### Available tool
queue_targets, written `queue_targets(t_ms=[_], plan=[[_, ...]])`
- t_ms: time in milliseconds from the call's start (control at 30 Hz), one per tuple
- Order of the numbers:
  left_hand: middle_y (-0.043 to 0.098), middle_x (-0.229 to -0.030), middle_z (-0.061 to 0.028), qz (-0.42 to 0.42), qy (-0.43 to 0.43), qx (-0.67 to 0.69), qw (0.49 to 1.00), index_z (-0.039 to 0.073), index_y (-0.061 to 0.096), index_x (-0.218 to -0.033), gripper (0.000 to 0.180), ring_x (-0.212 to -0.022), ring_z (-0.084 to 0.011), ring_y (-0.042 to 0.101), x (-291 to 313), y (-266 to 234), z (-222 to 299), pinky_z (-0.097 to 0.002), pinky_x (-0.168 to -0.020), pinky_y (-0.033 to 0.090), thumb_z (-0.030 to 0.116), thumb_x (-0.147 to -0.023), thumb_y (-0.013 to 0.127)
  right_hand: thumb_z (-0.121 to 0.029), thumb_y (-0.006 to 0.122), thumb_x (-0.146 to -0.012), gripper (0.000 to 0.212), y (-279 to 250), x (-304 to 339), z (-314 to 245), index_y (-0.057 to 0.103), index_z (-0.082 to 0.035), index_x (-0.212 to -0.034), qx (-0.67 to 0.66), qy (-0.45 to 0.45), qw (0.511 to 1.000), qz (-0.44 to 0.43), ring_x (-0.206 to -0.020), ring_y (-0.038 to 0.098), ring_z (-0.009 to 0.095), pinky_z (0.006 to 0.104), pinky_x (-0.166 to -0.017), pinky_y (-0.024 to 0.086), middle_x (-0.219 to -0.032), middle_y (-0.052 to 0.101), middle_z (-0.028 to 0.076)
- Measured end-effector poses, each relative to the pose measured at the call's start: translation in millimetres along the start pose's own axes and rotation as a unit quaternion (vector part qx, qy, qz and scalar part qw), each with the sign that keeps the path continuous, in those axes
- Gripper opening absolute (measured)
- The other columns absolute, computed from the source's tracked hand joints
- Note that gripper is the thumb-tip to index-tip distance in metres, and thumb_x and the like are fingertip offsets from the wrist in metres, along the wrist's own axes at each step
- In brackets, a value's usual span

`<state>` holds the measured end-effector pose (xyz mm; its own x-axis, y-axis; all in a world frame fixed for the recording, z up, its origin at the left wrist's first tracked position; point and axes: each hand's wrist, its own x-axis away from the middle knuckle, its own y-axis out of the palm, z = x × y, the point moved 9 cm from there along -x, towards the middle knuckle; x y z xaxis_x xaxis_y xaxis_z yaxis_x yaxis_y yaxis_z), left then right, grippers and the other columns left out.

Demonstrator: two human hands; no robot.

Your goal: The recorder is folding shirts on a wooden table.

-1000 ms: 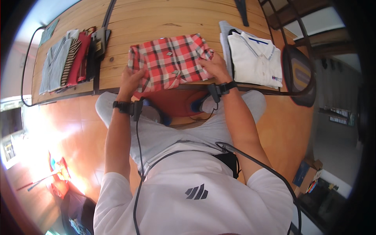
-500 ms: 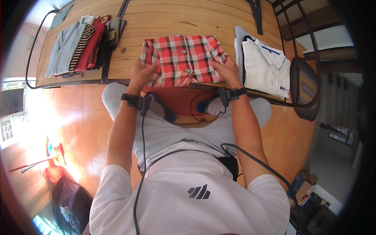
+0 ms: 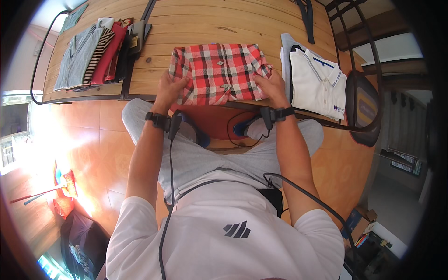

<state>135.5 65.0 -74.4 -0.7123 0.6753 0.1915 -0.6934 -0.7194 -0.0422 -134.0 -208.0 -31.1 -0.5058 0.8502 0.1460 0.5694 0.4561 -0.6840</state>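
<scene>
A red, black and white plaid shirt point(image 3: 219, 70), folded into a rectangle, lies on the wooden tabletop at its near edge. My left hand point(image 3: 170, 88) grips its left side, thumb on top and fingers hidden under the cloth. On the opposite side, my right hand point(image 3: 273, 86) holds the shirt the same way. Both hands are closed on the fabric. To the right of my right hand sits a stack of folded shirts with a white polo shirt point(image 3: 315, 81) on top.
At the left of the table point(image 3: 196, 23) stands a pile of folded clothes point(image 3: 79, 60) in grey, stripes and red. A dark strap point(image 3: 305, 21) lies at the far right. Black metal rails point(image 3: 373, 70) bound the table's right end. Cables point(image 3: 170, 186) run from my wrist straps.
Both hands keep their hold on the plaid shirt. The shirt and hands have barely shifted; the whole view has moved slightly.
</scene>
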Motion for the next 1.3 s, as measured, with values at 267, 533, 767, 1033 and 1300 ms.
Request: queue_targets(t_ms=[267,533,767,1033,1300], plan=[[0.073,-0.099,-0.0143,0.005,0.023,-0.046,0.999,-0.006,0.061,-0.115,0.042,-0.085,-0.0196,0.071,8,3,10,-0.0353,-0.077,0.057,0.012,-0.080,0.078,-0.011,0.070,-0.079,0.030,-4,-5,-32,0.068,0.001,-0.107,-0.329,0.025,0.941,-0.077,-0.087,0.068,0.015,0.0293,-0.078,0.052,-0.098,0.072,0.008],[0.072,-0.104,-0.0116,-0.038,0.066,0.125,0.989,-0.006,0.059,-0.118,0.036,-0.085,-0.0166,0.070,27,47,40,-0.0317,-0.077,0.059,0.005,-0.086,0.073,-0.009,0.072,-0.079,0.036,-55,5,-115,0.065,0.004,-0.112,-0.286,0.000,0.953,-0.096,-0.088,0.068,0.017,0.0302,-0.079,0.054,-0.102,0.070,0.010],[0.071,-0.106,-0.0101,-0.129,-0.005,0.249,0.960,-0.001,0.058,-0.123,0.039,-0.087,-0.0166,0.070,14,163,27,-0.0302,-0.076,0.059,0.006,-0.088,0.072,-0.012,0.077,-0.081,0.046,-88,43,-257,0.062,0.002,-0.122,-0.300,-0.203,0.917,-0.169,-0.091,0.067,0.014,0.0299,-0.084,0.054,-0.109,0.069,0.007],[0.062,-0.130,-0.0126,-0.128,0.181,0.186,0.957,0.003,0.055,-0.132,0.043,-0.108,-0.0222,0.065,47,157,53,-0.0360,-0.093,0.055,0.011,-0.091,0.068,-0.025,0.077,-0.068,0.055,25,65,-267,0.060,0.007,-0.109,-0.007,-0.371,0.928,0.028,-0.086,0.067,0.039,0.0421,-0.080,0.052,-0.096,0.068,0.024],[0.061,-0.133,-0.0108,-0.179,0.050,0.345,0.920,0.005,0.055,-0.132,0.042,-0.116,-0.0239,0.061,62,100,-4,-0.0393,-0.101,0.050,0.018,-0.093,0.066,-0.021,0.075,-0.076,0.041,108,81,-235,0.059,0.007,-0.102,-0.092,-0.168,0.975,-0.110,-0.094,0.066,0.044,0.0462,-0.083,0.052,-0.097,0.067,0.028]])
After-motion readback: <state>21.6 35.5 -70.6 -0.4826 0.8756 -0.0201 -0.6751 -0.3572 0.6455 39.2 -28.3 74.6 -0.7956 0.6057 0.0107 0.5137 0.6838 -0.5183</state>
